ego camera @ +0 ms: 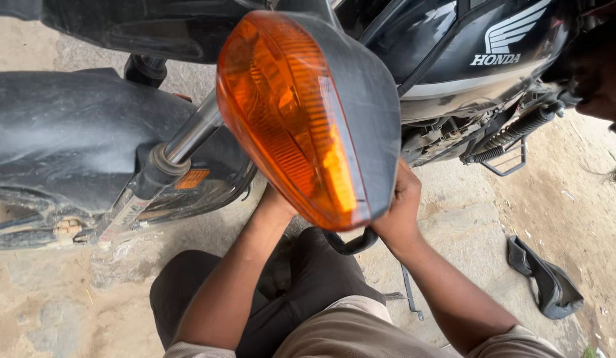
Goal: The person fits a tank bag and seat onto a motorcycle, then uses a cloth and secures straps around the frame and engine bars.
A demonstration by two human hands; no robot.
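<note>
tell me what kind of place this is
Likely an outdoor roadside motorcycle repair spot: a motorcycle stands on rough dirt and stone ground, with a black rubber piece lying loose nearby.

Soft daylight, sharp throughout, glare on the orange indicator lens.

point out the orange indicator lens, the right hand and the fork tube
orange indicator lens (281,113), head view, middle of the amber cover
right hand (402,209), head view, back of the hand behind the indicator
fork tube (195,130), head view, shiny chrome section
</note>
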